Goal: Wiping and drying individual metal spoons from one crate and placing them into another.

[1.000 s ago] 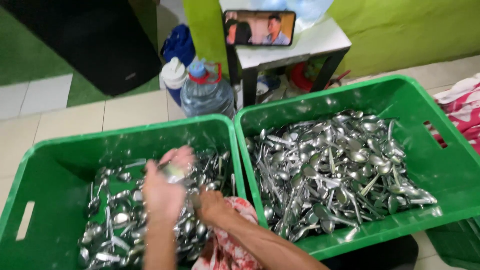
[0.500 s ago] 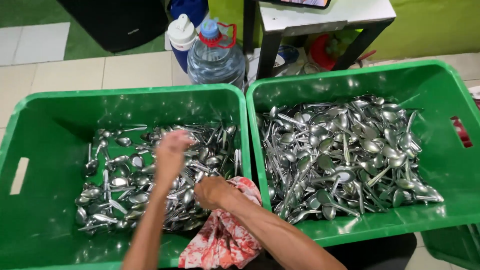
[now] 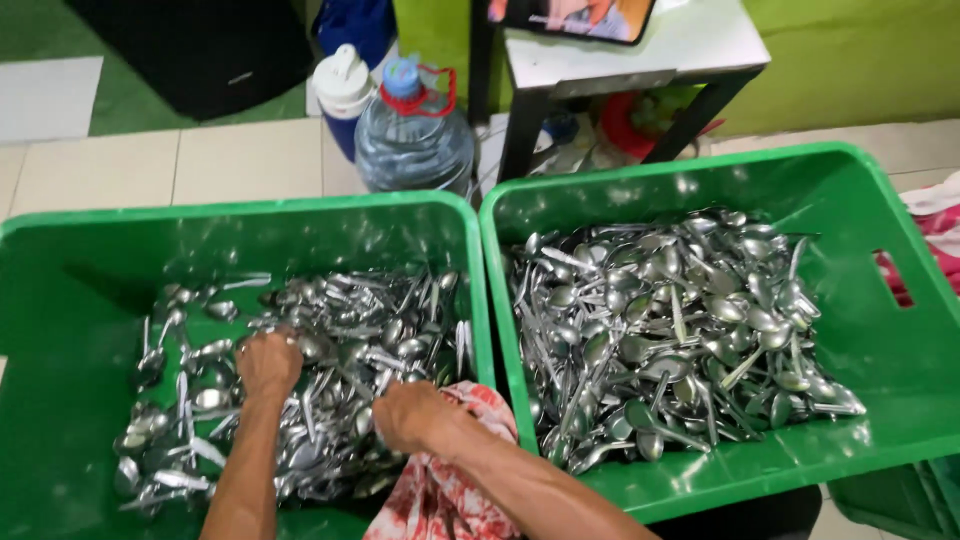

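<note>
Two green plastic crates sit side by side on the floor, both holding piles of steel spoons. My left hand (image 3: 268,362) reaches down into the spoons (image 3: 340,340) in the left crate (image 3: 60,300), fingers curled into the pile. My right hand (image 3: 415,417) rests at the near edge of the same pile, closed over a red and white patterned cloth (image 3: 450,490) that hangs over the crate's front. The right crate (image 3: 880,400) holds a larger heap of spoons (image 3: 680,320), untouched by either hand.
A large clear water bottle (image 3: 413,130) with a blue cap and a white-capped blue container (image 3: 343,85) stand behind the crates. A small table with black legs (image 3: 620,70) stands at the back right, against a green wall. Pale floor tiles (image 3: 240,155) lie beyond.
My left hand was raised above the left crate with a spoon one second ago; it has since dropped down into the pile. The camera view has tilted downward.
</note>
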